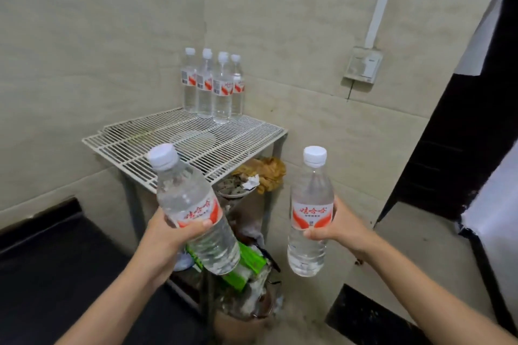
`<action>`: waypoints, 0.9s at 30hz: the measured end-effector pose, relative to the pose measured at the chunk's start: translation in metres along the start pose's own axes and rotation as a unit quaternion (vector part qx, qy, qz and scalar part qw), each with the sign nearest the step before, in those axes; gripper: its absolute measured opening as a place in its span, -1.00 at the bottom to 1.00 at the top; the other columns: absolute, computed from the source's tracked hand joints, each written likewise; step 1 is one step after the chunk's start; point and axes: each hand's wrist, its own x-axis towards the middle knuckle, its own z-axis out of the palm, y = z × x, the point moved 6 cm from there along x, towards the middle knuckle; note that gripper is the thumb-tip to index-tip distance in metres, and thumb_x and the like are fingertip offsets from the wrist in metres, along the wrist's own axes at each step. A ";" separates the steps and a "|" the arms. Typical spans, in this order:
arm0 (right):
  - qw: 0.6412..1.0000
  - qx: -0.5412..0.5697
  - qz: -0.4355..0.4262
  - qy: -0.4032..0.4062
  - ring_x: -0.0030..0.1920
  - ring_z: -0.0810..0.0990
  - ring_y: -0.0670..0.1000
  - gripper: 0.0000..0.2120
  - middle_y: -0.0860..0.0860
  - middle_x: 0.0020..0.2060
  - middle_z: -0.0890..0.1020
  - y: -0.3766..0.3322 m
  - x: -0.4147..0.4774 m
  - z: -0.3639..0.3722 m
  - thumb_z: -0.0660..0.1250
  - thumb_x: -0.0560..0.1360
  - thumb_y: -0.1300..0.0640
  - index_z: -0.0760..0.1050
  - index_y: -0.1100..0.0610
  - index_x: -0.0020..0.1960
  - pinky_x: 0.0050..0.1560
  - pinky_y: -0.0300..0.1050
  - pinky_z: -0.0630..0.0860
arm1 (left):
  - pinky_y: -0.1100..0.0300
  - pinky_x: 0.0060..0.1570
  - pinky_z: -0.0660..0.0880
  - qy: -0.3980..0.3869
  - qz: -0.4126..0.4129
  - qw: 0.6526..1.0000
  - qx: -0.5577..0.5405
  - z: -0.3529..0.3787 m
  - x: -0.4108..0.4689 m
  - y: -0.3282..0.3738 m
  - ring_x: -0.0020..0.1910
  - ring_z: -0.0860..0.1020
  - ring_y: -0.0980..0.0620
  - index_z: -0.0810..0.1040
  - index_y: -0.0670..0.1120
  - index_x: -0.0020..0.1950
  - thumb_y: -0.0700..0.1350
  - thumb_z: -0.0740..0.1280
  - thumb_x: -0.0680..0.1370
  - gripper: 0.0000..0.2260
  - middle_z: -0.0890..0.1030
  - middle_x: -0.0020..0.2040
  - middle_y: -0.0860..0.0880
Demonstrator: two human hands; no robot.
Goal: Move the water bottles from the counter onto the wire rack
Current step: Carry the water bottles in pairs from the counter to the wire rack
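While four bottles are standing upright in a tight group at the far corner of the wire rack, I am holding two more in the air near its front edge, six in total. My left hand is curling fingers and thumb around the label of the left bottle, which is tilting left. My right hand is gripping the upright right bottle likewise. All six are showing white caps and clear water; both held labels are reading 娃哈哈 in red. Under the rack, one bowl is holding scraps.
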 end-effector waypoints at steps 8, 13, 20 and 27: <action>0.986 0.088 -0.132 -0.059 -0.03 0.64 0.00 -0.18 0.14 0.02 0.62 -0.057 0.160 -0.050 0.49 0.04 0.36 0.35 0.24 0.28 -0.09 -0.18 0.58 | 0.19 -0.18 0.61 0.103 0.101 0.990 0.006 0.010 0.101 0.069 -0.25 0.67 0.09 0.60 -0.15 -0.12 -0.27 0.35 0.21 -0.74 0.71 -0.27 0.01; 0.976 0.117 -0.153 -0.105 -0.07 0.66 -0.09 -0.17 0.06 0.02 0.62 -0.067 0.242 -0.061 0.57 0.05 0.37 0.35 0.10 0.26 -0.19 -0.29 0.58 | 0.09 -0.07 0.61 0.168 0.123 0.977 0.041 0.008 0.146 0.074 -0.07 0.66 -0.04 0.51 -0.25 0.16 -0.27 0.38 0.23 -0.51 0.69 -0.05 -0.13; 0.963 0.131 -0.139 -0.191 -0.09 0.67 -0.09 -0.29 -0.02 -0.10 0.67 -0.072 0.349 -0.013 0.47 0.15 0.50 0.38 -0.04 0.14 -0.14 -0.22 0.61 | 0.22 -0.25 0.58 0.226 0.081 0.965 0.101 -0.003 0.185 0.067 -0.15 0.66 -0.02 0.47 -0.30 0.21 -0.29 0.47 0.19 -0.41 0.65 -0.02 -0.22; 0.950 0.113 -0.108 -0.270 0.02 0.62 0.01 -0.28 0.07 0.01 0.62 -0.063 0.414 0.062 0.41 0.23 0.54 0.32 0.14 0.30 0.08 -0.04 0.56 | 0.14 -0.17 0.54 0.279 0.048 0.951 0.127 -0.033 0.212 0.057 -0.02 0.62 -0.13 0.49 -0.23 0.18 -0.23 0.57 0.04 -0.28 0.64 0.03 -0.23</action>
